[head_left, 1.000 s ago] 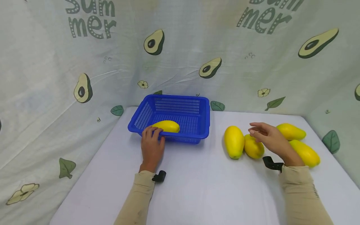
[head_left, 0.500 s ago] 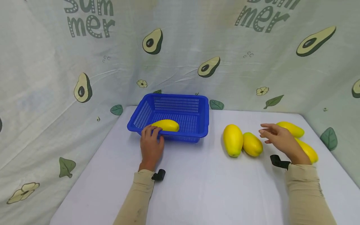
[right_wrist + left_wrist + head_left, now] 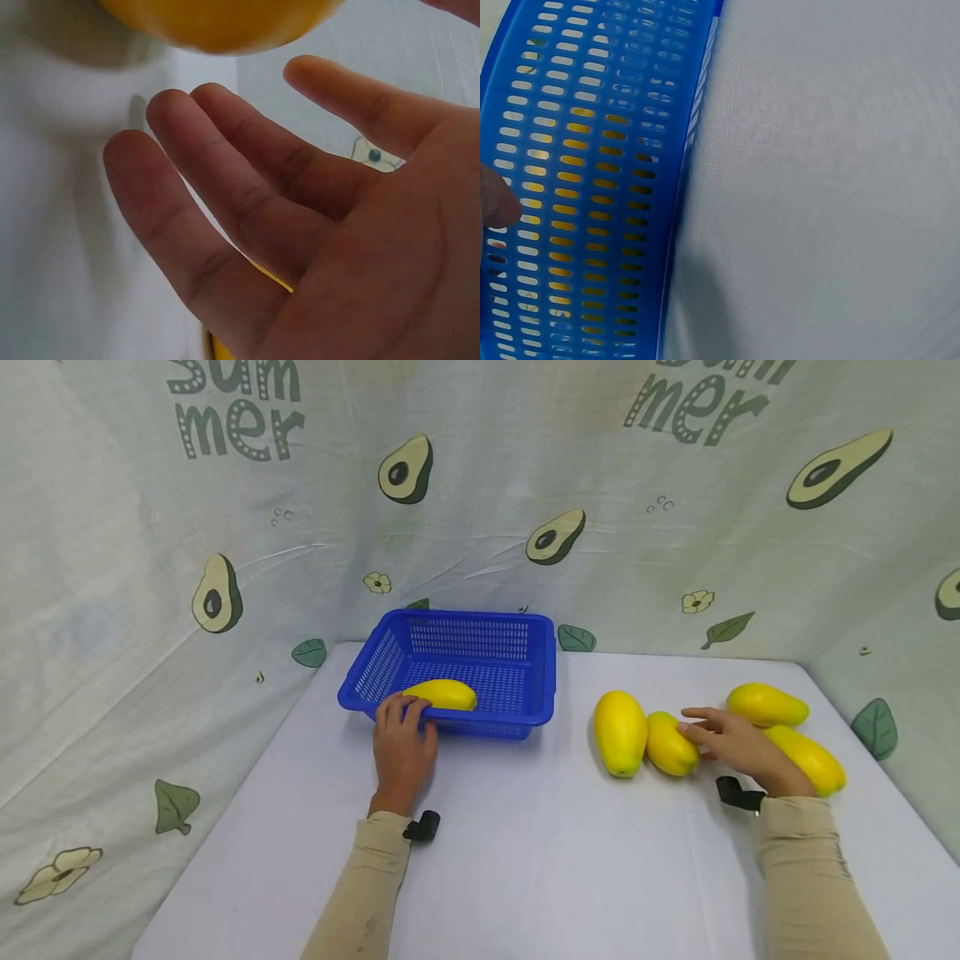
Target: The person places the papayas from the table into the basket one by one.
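Note:
My left hand (image 3: 403,752) grips the front rim of a blue plastic basket (image 3: 495,727), fingers over the edge. In the left wrist view the thumb (image 3: 496,201) lies against the slotted outer wall. One yellow mango-like fruit (image 3: 444,694) lies inside, close to those fingers. My right hand (image 3: 738,752) hovers over the table with fingers extended, fingertips right at the smaller yellow fruit (image 3: 670,747). In the right wrist view the palm and spread fingers hold nothing, and a yellow fruit (image 3: 225,26) shows just beyond the fingertips.
A longer yellow fruit (image 3: 621,735) lies to the left of the small one. Two more, a far yellow fruit (image 3: 767,704) and a nearer yellow fruit (image 3: 808,762), lie beyond the right hand. An avocado-print cloth (image 3: 465,527) hangs behind the white table (image 3: 570,860).
My right hand first drew back to the right from above the small fruit, then came lower and leftward to its side. The left hand has stayed on the basket rim.

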A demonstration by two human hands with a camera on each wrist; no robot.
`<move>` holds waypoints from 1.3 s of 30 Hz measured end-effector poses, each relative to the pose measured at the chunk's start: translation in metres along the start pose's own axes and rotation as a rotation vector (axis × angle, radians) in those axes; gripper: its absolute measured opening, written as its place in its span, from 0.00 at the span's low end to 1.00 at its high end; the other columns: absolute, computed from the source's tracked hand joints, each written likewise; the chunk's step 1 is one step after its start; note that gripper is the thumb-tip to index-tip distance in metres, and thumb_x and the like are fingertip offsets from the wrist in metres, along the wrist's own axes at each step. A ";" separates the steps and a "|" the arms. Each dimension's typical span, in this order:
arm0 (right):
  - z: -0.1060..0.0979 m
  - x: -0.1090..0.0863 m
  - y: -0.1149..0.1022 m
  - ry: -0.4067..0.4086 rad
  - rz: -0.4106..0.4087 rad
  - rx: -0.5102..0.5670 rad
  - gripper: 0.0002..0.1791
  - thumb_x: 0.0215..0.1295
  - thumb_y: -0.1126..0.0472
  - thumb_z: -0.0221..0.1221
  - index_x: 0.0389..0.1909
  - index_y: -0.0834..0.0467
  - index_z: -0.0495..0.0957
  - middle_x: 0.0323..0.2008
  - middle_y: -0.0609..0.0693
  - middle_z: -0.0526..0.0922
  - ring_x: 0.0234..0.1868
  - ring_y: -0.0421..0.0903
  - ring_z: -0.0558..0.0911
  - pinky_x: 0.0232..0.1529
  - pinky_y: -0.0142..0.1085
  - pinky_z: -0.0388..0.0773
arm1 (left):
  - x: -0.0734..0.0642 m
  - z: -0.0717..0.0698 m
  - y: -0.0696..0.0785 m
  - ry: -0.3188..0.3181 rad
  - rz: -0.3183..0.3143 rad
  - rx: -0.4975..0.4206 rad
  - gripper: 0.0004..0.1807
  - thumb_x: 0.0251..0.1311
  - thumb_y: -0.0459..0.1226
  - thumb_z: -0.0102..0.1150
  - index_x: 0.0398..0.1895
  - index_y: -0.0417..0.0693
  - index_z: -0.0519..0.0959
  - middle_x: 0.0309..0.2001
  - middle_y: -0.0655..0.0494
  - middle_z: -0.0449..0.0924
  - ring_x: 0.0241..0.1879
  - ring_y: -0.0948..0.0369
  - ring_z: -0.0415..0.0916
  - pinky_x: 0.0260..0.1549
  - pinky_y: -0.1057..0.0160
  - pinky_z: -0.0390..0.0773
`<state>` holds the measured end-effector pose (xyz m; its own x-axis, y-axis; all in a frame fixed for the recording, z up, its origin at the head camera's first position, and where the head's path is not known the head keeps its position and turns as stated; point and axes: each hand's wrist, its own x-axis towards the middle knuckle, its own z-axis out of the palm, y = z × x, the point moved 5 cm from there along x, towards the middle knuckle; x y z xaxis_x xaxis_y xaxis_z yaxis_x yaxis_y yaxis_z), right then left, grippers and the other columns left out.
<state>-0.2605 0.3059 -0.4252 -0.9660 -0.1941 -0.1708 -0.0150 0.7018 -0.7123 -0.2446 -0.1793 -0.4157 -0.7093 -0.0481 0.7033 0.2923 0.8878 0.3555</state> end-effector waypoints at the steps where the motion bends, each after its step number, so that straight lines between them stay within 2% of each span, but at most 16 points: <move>1: 0.001 0.000 0.000 -0.007 0.005 -0.006 0.44 0.73 0.36 0.50 0.74 0.67 0.59 0.63 0.72 0.71 0.51 0.57 0.80 0.51 0.53 0.80 | 0.000 0.000 0.000 -0.002 -0.001 -0.001 0.15 0.57 0.31 0.67 0.49 0.44 0.81 0.53 0.46 0.76 0.66 0.47 0.63 0.62 0.42 0.68; 8: 0.005 0.002 0.001 -0.034 0.026 -0.017 0.45 0.72 0.34 0.49 0.74 0.66 0.59 0.64 0.73 0.69 0.48 0.54 0.81 0.49 0.51 0.81 | 0.000 -0.002 0.001 -0.017 -0.011 -0.002 0.15 0.59 0.30 0.66 0.50 0.43 0.81 0.53 0.46 0.75 0.67 0.48 0.62 0.63 0.44 0.68; 16: 0.003 0.004 -0.003 -0.066 0.029 0.016 0.46 0.73 0.34 0.48 0.75 0.67 0.56 0.66 0.74 0.65 0.54 0.61 0.77 0.45 0.47 0.84 | 0.003 0.000 -0.001 -0.042 -0.029 -0.002 0.15 0.61 0.32 0.63 0.51 0.44 0.80 0.54 0.47 0.74 0.68 0.49 0.60 0.66 0.45 0.65; 24: 0.007 0.003 -0.004 -0.100 0.044 0.007 0.49 0.70 0.33 0.51 0.75 0.67 0.54 0.65 0.76 0.66 0.49 0.56 0.81 0.44 0.46 0.84 | 0.001 -0.004 0.001 -0.034 -0.027 -0.010 0.15 0.59 0.31 0.64 0.50 0.42 0.81 0.54 0.45 0.75 0.67 0.47 0.62 0.66 0.45 0.64; 32: 0.009 0.002 -0.005 -0.095 0.069 -0.050 0.51 0.69 0.31 0.51 0.76 0.67 0.53 0.65 0.78 0.63 0.51 0.59 0.79 0.44 0.46 0.83 | 0.001 -0.001 -0.001 -0.029 -0.020 -0.012 0.15 0.60 0.31 0.65 0.50 0.44 0.81 0.54 0.47 0.75 0.67 0.48 0.62 0.66 0.44 0.65; 39: 0.007 0.001 0.000 -0.085 0.075 0.003 0.51 0.70 0.32 0.51 0.75 0.69 0.53 0.64 0.77 0.66 0.45 0.53 0.81 0.45 0.47 0.83 | 0.001 0.002 -0.002 -0.045 -0.027 0.009 0.15 0.61 0.33 0.64 0.51 0.45 0.81 0.55 0.48 0.74 0.68 0.49 0.60 0.67 0.45 0.63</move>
<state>-0.2601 0.3006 -0.4300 -0.9390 -0.1988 -0.2805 0.0572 0.7143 -0.6975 -0.2475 -0.1802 -0.4173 -0.7452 -0.0519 0.6648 0.2670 0.8904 0.3688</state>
